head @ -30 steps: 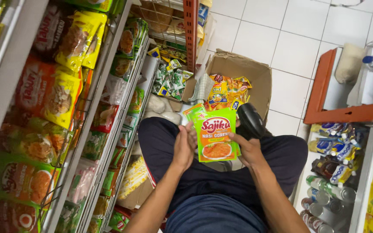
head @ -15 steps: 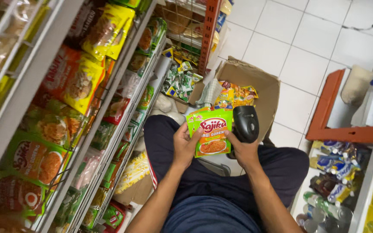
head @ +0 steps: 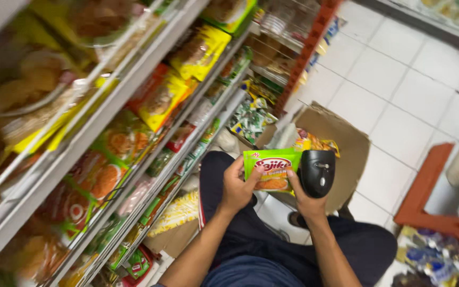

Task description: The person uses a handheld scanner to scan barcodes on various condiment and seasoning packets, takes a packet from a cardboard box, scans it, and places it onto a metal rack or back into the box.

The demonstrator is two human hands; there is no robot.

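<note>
- The left hand [head: 236, 187] grips the left edge of a green seasoning packet [head: 270, 169], held above the lap.
- The right hand [head: 305, 201] is closed around a black handheld scanner [head: 317, 172], thumb on the packet's right edge.
- An open cardboard box [head: 346, 143] sits just behind, beside the stocked shelf [head: 134, 106].

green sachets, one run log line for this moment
left hand: holds green sachets | right hand: holds sachets, black scanner | behind: cardboard box

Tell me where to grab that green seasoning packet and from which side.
Grip the green seasoning packet by its flat side edges, from the person's side. It stands upright, face toward the camera; the left hand already pinches its left edge. The right hand, at the other edge, also carries a black scanner.
</note>
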